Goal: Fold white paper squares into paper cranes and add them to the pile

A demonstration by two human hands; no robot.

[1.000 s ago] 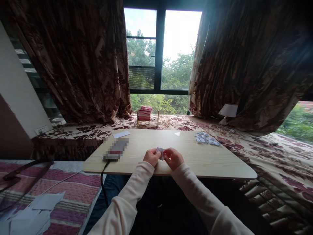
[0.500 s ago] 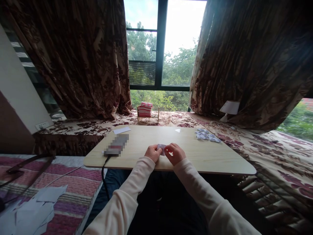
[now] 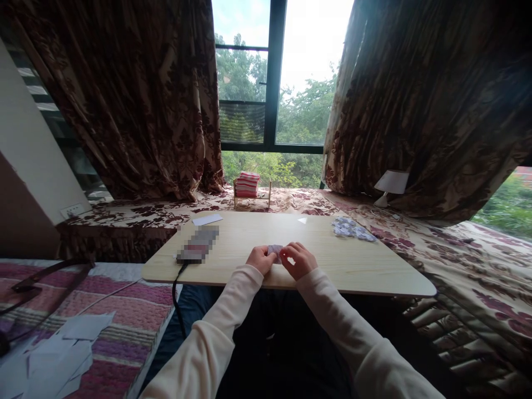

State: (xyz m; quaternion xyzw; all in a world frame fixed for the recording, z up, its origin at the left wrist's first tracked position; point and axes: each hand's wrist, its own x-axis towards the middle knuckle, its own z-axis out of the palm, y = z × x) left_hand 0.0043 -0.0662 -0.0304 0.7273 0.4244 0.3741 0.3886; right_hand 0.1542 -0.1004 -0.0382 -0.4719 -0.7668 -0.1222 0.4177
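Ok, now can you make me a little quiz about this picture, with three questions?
1. What is between the left hand and the right hand? A) a spoon B) a small greyish piece C) a cup
2. True or false: in the picture, the lamp is to the right of the striped stack.
3. Fill in: the pile of small pieces lies on the ____.
Key: 1 B; 2 true; 3 table.

Table (image 3: 353, 271) bearing white sheet (image 3: 207, 220), obscured device (image 3: 198, 245), paper pile (image 3: 353, 229)

The piece (image 3: 274, 253) in the left grip (image 3: 260, 260) looks like paper to me; beneath it, a smooth, faintly glossy wood-grain tabletop (image 3: 357, 266); leftward, a puckered cloth quilt (image 3: 128, 316).
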